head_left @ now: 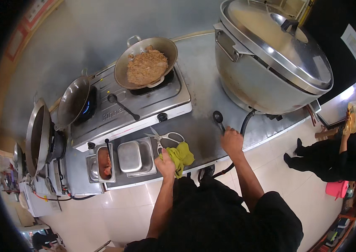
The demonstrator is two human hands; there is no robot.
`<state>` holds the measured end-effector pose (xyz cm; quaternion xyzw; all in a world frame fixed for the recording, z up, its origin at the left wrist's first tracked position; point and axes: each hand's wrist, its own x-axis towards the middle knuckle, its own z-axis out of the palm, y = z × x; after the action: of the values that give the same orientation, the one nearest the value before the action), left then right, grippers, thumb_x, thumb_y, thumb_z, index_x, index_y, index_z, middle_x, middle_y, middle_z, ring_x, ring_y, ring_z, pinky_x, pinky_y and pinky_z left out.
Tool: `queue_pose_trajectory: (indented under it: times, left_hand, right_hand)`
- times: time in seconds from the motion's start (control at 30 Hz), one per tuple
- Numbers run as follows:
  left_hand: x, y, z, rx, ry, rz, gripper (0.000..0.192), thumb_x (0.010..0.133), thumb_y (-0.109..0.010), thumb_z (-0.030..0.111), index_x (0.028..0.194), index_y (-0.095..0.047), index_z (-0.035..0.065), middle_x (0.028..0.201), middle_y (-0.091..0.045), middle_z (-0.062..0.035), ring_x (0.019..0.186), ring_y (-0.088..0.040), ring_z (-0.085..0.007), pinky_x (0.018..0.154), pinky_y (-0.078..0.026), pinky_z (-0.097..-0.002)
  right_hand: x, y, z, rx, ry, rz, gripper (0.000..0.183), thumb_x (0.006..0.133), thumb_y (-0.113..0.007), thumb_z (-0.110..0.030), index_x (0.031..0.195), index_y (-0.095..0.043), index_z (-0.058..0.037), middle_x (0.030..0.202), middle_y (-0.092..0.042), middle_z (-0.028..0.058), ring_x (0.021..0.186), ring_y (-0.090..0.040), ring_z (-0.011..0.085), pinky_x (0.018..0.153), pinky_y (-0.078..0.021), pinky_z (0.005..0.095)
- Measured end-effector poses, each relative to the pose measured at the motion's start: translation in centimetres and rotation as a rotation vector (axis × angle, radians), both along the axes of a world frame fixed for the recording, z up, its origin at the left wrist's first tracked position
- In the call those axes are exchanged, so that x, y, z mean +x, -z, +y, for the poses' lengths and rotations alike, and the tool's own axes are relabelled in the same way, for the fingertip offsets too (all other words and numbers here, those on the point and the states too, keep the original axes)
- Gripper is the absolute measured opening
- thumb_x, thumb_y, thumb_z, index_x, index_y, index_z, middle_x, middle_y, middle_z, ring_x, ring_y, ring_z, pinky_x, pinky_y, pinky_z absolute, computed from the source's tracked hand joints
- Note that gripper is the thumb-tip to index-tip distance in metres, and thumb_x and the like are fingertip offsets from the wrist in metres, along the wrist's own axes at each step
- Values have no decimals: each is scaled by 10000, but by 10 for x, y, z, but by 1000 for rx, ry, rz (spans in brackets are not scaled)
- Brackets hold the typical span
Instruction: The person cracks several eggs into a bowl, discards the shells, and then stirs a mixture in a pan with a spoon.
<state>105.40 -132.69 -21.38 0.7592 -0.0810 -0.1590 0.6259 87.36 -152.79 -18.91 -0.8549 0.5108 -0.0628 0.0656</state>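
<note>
My right hand (232,140) grips the handle of a small black ladle (218,117), its bowl pointing away from me over the metal counter. My left hand (165,164) is closed on a bunched yellow-green cloth (182,156) at the counter's front edge. Just beyond that hand lie steel kitchen scissors (172,137), blades spread apart; one handle loop is partly hidden by the thumb. A second black ladle (123,107) rests across the top of the two-burner gas stove (102,126). On the stove's right burner sits a wok (119,71) containing cooked, shredded-looking brown food (148,67).
A lit blue flame (86,107) burns under a tilted-looking empty wok (72,102). Another wok (39,138) stands further left. Steel pans (129,156) and a container of reddish food (104,160) line the front. A large lidded cooker (260,85) and black hose (246,126) are right. Someone (338,157) holds a bag.
</note>
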Motion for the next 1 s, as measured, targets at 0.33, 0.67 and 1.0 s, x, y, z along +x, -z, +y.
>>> queue_pose_trajectory:
  times: [0.33, 0.67, 1.0]
  left_hand:
    - [4, -42, -50, 143, 316, -484, 347, 913, -543, 276, 711, -670, 25, 624, -618, -209, 595, -621, -410, 559, -471, -497]
    - [19, 10, -78, -32, 952, -465, 465, 836, -692, 326, 1189, -565, 51, 1242, -559, -184, 1147, -529, -331, 933, -409, -451]
    - [25, -1, -48, -307, 1131, -518, 586, 821, -698, 361, 1276, -500, 49, 1322, -503, -184, 1266, -430, -347, 1076, -302, -450]
  right_hand:
    - [19, -26, 2, 91, 18, -450, 234, 808, -682, -152, 996, -652, -16, 933, -661, 223, 860, -651, 395, 736, -519, 473]
    - [320, -93, 97, -157, -948, -269, 316, 784, -659, -137, 1074, -613, -21, 1075, -611, 170, 952, -631, 355, 742, -568, 420]
    - [367, -71, 93, -219, -897, -13, 227, 814, -591, -59, 1002, -628, 62, 870, -668, 169, 752, -695, 297, 624, -588, 356]
